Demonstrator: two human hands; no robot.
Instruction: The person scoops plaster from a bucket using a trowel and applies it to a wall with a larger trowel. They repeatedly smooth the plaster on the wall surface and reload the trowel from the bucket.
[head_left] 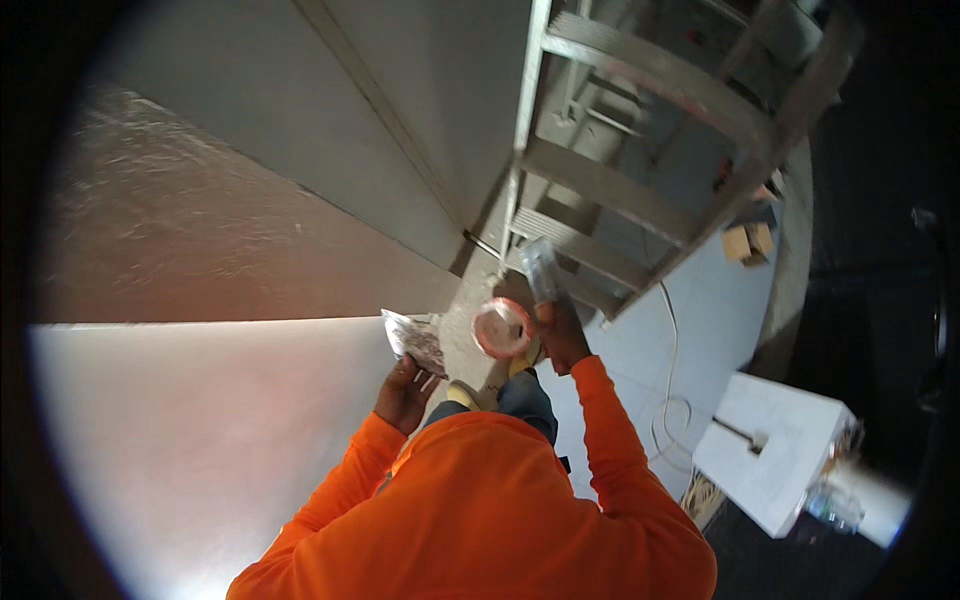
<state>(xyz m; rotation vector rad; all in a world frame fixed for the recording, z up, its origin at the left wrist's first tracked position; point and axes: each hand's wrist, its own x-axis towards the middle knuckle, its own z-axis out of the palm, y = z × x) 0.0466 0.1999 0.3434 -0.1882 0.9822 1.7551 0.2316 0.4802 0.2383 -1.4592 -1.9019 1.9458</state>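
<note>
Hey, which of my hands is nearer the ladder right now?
Right. Your right hand is just below the ladder in view, holding a flat tool up toward it; your left hand is farther off, down and left.

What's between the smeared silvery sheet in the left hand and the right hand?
Head view: a round, red-rimmed pinkish container, with greyish concrete floor left of it.

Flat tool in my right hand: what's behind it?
Beyond the flat tool in the right hand, the lower steps of the stepladder show around its edges. Whatever lies directly behind the tool is covered, so I can't tell.
</note>
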